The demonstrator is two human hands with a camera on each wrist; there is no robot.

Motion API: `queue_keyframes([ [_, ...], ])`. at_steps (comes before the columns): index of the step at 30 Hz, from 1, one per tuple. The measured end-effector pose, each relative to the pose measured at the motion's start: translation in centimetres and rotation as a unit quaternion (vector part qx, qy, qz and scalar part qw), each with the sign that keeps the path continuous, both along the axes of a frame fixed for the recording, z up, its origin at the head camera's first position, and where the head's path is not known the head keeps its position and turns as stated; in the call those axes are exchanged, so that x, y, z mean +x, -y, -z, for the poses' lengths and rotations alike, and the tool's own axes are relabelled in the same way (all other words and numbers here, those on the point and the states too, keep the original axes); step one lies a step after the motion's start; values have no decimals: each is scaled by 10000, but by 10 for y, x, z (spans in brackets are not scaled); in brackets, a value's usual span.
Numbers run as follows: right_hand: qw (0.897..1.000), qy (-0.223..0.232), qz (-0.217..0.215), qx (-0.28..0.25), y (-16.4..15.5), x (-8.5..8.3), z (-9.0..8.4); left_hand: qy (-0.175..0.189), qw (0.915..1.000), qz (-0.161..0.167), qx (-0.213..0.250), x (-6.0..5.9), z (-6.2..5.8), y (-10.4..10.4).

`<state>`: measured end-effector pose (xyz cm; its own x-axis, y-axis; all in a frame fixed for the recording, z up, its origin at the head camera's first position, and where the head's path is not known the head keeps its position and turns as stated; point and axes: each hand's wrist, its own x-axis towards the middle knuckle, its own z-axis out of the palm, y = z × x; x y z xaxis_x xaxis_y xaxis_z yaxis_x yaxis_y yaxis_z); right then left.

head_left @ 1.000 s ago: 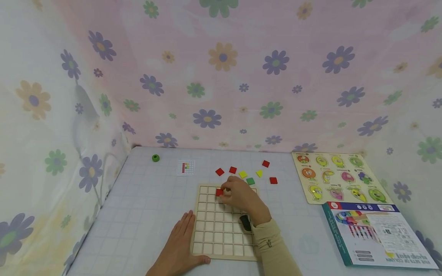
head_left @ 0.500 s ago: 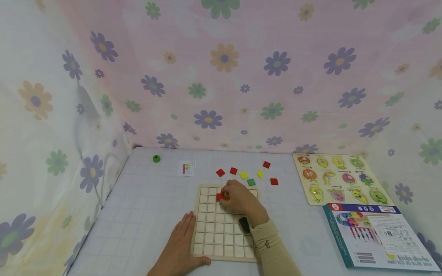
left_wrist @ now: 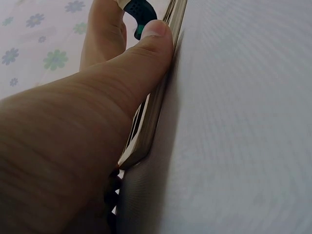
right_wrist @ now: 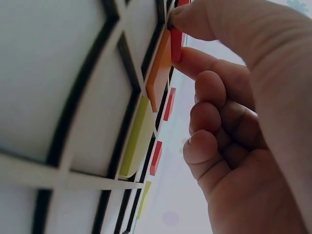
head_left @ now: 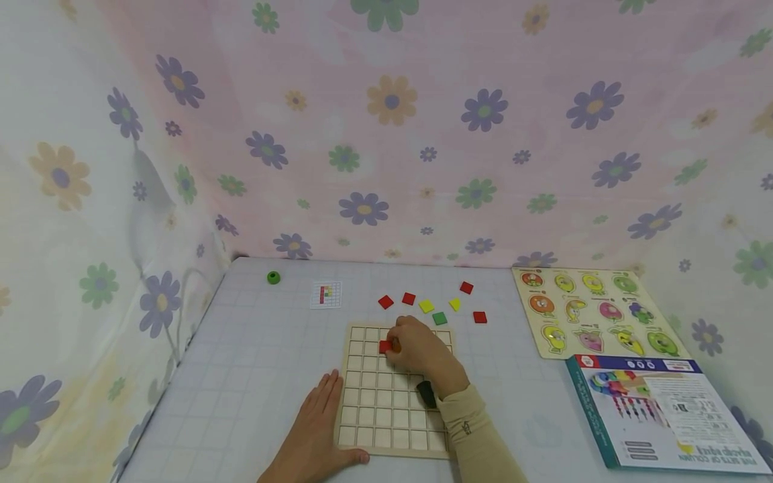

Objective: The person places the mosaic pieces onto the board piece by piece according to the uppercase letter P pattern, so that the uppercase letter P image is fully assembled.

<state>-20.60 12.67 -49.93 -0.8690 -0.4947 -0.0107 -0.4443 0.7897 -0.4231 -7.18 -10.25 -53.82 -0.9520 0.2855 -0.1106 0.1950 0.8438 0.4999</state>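
A wooden grid board (head_left: pixel 370 402) lies on the table before me. My right hand (head_left: pixel 391 344) is over its upper rows and pinches a red square tile (head_left: pixel 384 346) between thumb and forefinger, low over a cell. In the right wrist view the red tile (right_wrist: pixel 176 45) stands on edge next to an orange tile (right_wrist: pixel 159 70) and a yellow tile (right_wrist: pixel 136 137) lying in the board. My left hand (head_left: pixel 314 429) lies flat on the table, its thumb (left_wrist: pixel 146 46) pressed against the board's left edge (left_wrist: pixel 152 122).
Loose red (head_left: pixel 385 302), yellow (head_left: pixel 426 306) and green (head_left: pixel 439 318) tiles lie just beyond the board. A small pattern card (head_left: pixel 326 294) and a green ring (head_left: pixel 274 277) sit at far left. A fruit puzzle (head_left: pixel 594 312) and a box (head_left: pixel 658 409) are on the right. Flowered cloth walls enclose the table.
My right hand has drawn the red tile a little nearer to me over the board, and an orange tile now shows beside it. The left hand has stayed put.
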Motion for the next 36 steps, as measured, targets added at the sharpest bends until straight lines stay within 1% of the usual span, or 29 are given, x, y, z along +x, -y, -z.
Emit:
queue_keyframes([
  [10,10000,-36,-52,0,1,3,-1,-19,10000,-5,-19,1,0,0],
  [18,9999,115,-13,-54,1,3,-2,-59,10000,19,21,1,-1,0],
  [27,9996,169,-88,-189,2,0,2,-161,9999,5,13,2,1,0],
  [36,9989,353,108,-286,4,-1,5,-147,9999,-4,52,2,2,0],
])
